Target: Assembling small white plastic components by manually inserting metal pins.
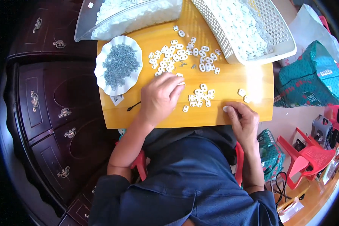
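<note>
My left hand hovers at the middle of the yellow table, fingers curled and brought together. A small white plastic piece shows at its fingertips, partly hidden. Near the front edge my right hand pinches a small white plastic piece between thumb and forefinger. Loose white two-hole plastic pieces lie spread beyond my left hand, with a few loose screws among them. Between my hands sits a smaller cluster of such pieces. Two more pieces lie to the right.
A scalloped white dish full of grey screws stands at the left. At the back are a clear bin and a white perforated basket, both heaped with white pieces. Green bags and a red chair are off to the right.
</note>
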`<state>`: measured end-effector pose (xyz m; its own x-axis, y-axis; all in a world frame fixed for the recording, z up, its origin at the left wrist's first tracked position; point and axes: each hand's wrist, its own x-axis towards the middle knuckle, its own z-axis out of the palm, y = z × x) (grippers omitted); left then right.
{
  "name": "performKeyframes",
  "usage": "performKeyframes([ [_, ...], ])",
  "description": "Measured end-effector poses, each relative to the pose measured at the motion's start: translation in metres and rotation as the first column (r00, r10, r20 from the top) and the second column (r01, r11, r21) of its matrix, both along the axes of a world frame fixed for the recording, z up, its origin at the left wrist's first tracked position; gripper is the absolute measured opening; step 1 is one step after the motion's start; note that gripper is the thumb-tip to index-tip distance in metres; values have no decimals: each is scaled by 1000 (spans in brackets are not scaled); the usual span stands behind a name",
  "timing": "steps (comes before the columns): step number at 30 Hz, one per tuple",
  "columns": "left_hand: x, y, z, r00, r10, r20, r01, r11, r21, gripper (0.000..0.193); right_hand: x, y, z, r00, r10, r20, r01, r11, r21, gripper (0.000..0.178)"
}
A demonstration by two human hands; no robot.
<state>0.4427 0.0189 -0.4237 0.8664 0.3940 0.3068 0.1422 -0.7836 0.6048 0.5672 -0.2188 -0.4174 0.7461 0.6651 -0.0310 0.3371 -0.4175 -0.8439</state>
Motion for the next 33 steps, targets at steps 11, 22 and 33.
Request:
performKeyframes([
  [11, 46, 16, 5, 992, -18, -124, 39, 985, 171, 8, 36, -10, -2, 965, -151, 215, 176, 979, -102, 10],
  [22, 58, 16, -7, 984, -81, -161, 123, 955, 271, 6, 18, 6, -2, 984, -115, 137, 114, 993, 19, 12],
  [33, 60, 16, -9, 989, -77, -125, 113, 941, 318, 8, 5, 31, 0, 991, 11, 134, -17, 999, 39, 13],
])
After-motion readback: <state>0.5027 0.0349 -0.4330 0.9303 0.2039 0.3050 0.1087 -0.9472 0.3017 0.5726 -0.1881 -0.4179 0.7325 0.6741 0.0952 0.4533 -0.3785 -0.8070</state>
